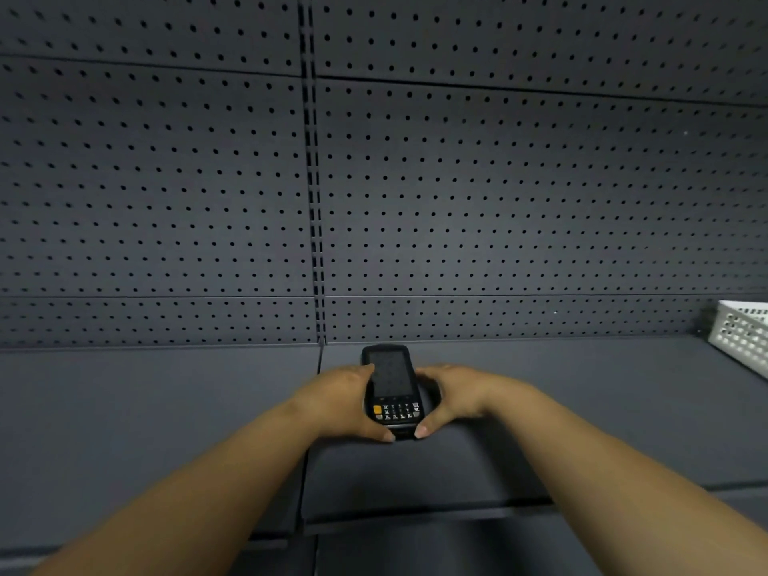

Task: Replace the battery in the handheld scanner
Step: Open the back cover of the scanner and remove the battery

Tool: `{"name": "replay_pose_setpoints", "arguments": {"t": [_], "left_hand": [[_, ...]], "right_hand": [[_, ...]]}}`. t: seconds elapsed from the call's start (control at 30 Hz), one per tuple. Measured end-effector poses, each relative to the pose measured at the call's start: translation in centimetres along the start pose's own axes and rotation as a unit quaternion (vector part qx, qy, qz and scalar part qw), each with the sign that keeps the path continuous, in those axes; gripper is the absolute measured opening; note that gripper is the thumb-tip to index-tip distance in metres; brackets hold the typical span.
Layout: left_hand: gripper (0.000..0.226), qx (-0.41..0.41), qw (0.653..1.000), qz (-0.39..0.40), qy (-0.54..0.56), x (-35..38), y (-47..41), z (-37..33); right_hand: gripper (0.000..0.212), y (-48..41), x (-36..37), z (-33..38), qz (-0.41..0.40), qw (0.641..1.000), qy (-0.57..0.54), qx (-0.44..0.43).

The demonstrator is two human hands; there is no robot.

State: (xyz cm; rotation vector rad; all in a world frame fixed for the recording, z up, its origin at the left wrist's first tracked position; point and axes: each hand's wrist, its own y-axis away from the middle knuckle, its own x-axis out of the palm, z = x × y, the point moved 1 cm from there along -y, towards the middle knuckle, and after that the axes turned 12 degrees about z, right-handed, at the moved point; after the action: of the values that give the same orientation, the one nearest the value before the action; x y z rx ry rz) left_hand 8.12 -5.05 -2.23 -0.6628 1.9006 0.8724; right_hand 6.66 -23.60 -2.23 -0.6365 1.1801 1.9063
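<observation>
A black handheld scanner point(390, 380) with a dark screen and a small keypad with one orange key sits face up over the grey shelf point(166, 409), near the back wall. My left hand point(338, 399) grips its left side, thumb at the lower end. My right hand point(453, 394) grips its right side, thumb at the lower corner. The scanner's back and any battery are hidden.
A grey pegboard wall point(498, 201) rises behind the shelf. A white perforated plastic basket point(744, 338) stands at the far right of the shelf. The shelf's front edge point(415, 517) runs below my forearms.
</observation>
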Motion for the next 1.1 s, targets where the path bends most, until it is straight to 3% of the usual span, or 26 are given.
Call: {"name": "replay_pose_setpoints", "arguments": {"t": [0.27, 0.47, 0.67, 0.8, 1.1], "left_hand": [[0.084, 0.001, 0.997, -0.018, 0.07, 0.5, -0.2, 0.3], [0.092, 0.0, 0.987, -0.015, 0.162, 1.1, -0.6, 1.7], [0.112, -0.004, 0.978, 0.005, 0.206, 1.4, -0.9, 1.8], [0.132, -0.006, 0.974, 0.008, 0.228, 1.5, -1.4, 2.1], [0.134, 0.037, 0.955, -0.005, 0.296, 2.2, -1.5, 2.9]], "right_hand": [[0.094, -0.6, 0.4, -1.0, -0.01, 0.999, 0.011, -0.036], [0.091, -1.1, 0.2, -0.5, -0.018, 0.996, -0.054, -0.074], [0.09, -1.4, -0.8, 1.0, -0.038, 0.988, -0.083, -0.124], [0.093, -1.7, -0.9, 1.8, -0.039, 0.984, -0.114, -0.132], [0.091, -2.4, -0.1, 3.2, -0.013, 0.981, -0.151, -0.118]]}}
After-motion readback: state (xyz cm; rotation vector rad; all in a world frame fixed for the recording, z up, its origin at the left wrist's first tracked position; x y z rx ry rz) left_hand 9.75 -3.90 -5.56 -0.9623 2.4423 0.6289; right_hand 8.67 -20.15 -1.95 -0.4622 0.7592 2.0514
